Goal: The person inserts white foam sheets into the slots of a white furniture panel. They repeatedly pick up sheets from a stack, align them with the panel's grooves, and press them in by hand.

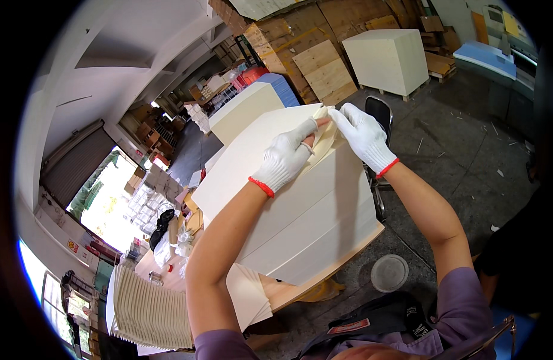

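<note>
A tall stack of cream paper or card sheets (300,219) stands on a wooden table in front of me. At its far right corner, several top sheets (326,149) are bent up and apart from the pile. My left hand (285,157), in a white knit glove with a red cuff and bare fingertips, is closed around the lifted edge. My right hand (362,135), gloved likewise, pinches the corner of these sheets beside it. The right fingertips are partly hidden, so how many sheets each hand holds cannot be made out.
A fanned pile of cream sheets (147,309) lies at the lower left, beside the wooden tabletop (300,292). A black chair (380,113) stands behind my right hand. On the floor are a round grey lid (389,273) and, farther back, a pale block-shaped stack (387,63) on a pallet.
</note>
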Action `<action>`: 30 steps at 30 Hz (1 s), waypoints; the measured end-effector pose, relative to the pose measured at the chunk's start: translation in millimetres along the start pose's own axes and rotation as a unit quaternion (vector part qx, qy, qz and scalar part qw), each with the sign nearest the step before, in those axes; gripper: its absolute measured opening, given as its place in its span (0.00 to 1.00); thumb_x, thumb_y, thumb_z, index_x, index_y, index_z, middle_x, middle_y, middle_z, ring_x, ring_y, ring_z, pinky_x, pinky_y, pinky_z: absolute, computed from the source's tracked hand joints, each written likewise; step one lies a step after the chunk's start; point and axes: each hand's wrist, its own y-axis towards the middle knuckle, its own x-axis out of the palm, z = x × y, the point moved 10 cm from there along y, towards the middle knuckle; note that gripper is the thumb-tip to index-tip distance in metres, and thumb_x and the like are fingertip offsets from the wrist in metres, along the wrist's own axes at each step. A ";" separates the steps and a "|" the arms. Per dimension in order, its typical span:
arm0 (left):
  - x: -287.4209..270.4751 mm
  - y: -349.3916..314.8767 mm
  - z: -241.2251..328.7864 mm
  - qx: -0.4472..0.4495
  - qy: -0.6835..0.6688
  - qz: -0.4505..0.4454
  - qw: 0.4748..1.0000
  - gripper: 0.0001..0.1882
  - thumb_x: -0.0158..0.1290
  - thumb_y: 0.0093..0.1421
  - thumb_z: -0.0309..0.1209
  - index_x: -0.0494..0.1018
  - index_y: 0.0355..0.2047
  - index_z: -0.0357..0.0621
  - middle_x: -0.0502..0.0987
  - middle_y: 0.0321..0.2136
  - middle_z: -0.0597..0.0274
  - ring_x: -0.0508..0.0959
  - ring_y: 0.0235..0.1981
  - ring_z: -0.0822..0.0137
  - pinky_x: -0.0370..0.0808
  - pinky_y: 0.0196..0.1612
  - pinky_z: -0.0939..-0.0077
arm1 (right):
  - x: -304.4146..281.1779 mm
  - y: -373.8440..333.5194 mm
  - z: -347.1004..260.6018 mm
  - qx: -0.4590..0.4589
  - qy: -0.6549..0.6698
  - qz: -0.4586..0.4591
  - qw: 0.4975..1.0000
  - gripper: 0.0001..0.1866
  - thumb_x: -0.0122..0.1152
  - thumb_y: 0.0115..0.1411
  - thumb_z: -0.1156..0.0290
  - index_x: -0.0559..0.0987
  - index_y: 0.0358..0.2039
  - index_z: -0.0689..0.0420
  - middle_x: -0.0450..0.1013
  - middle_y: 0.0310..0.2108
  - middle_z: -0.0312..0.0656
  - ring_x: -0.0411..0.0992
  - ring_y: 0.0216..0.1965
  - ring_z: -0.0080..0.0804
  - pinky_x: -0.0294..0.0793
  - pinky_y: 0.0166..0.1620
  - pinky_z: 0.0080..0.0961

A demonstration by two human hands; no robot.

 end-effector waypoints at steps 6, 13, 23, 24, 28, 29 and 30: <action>7.9 0.6 6.1 -0.022 0.010 -0.028 0.999 0.16 0.55 0.66 0.36 0.74 0.53 0.52 0.79 0.32 0.60 0.78 0.33 0.70 0.75 0.40 0.70 | -2.6 0.5 6.7 -0.002 0.021 0.011 1.000 0.27 0.47 0.68 0.44 0.72 0.32 0.60 0.70 0.26 0.54 0.71 0.31 0.52 0.67 0.36 0.39; 4.5 -3.7 6.1 -0.033 -0.002 -0.026 0.999 0.18 0.57 0.63 0.34 0.74 0.54 0.53 0.81 0.34 0.59 0.79 0.33 0.69 0.76 0.40 0.69 | 1.4 0.7 5.7 0.002 0.020 0.007 1.000 0.28 0.47 0.68 0.44 0.72 0.32 0.60 0.70 0.26 0.54 0.71 0.31 0.54 0.67 0.36 0.40; -1.9 -13.3 24.2 0.023 0.149 0.072 0.986 0.24 0.52 0.61 0.30 0.70 0.59 0.58 0.80 0.32 0.47 0.82 0.34 0.52 0.76 0.38 0.61 | -30.2 21.2 4.8 0.030 0.462 0.045 0.885 0.14 0.60 0.67 0.60 0.75 0.43 0.58 0.74 0.37 0.36 0.73 0.37 0.31 0.74 0.41 0.29; -3.1 -13.2 22.8 0.004 0.145 0.067 0.987 0.25 0.53 0.61 0.30 0.68 0.60 0.58 0.80 0.33 0.48 0.82 0.35 0.51 0.76 0.39 0.59 | -11.2 17.4 9.3 0.113 0.525 0.000 0.844 0.14 0.60 0.67 0.60 0.74 0.45 0.57 0.73 0.40 0.38 0.73 0.40 0.33 0.75 0.44 0.30; -12.1 -21.2 18.4 0.019 0.101 0.139 0.985 0.30 0.54 0.61 0.29 0.62 0.64 0.57 0.80 0.40 0.49 0.81 0.41 0.46 0.76 0.43 0.57 | 64.1 -17.2 -25.6 0.263 0.632 -0.214 0.697 0.19 0.60 0.66 0.61 0.69 0.52 0.55 0.70 0.49 0.45 0.72 0.50 0.43 0.77 0.54 0.41; -19.0 -30.8 25.5 0.050 0.076 0.174 0.981 0.29 0.55 0.60 0.29 0.64 0.63 0.56 0.80 0.42 0.50 0.80 0.43 0.46 0.76 0.45 0.58 | 74.2 -22.3 -24.0 0.269 0.615 -0.218 0.709 0.20 0.60 0.66 0.61 0.69 0.53 0.55 0.70 0.50 0.45 0.72 0.51 0.42 0.77 0.54 0.40; -27.1 -45.0 34.7 0.079 0.052 0.210 0.973 0.28 0.55 0.60 0.28 0.66 0.61 0.56 0.80 0.44 0.50 0.80 0.45 0.46 0.76 0.47 0.58 | 83.2 -29.0 -24.2 0.274 0.598 -0.222 0.720 0.20 0.61 0.65 0.61 0.69 0.54 0.55 0.69 0.51 0.44 0.72 0.51 0.42 0.77 0.54 0.40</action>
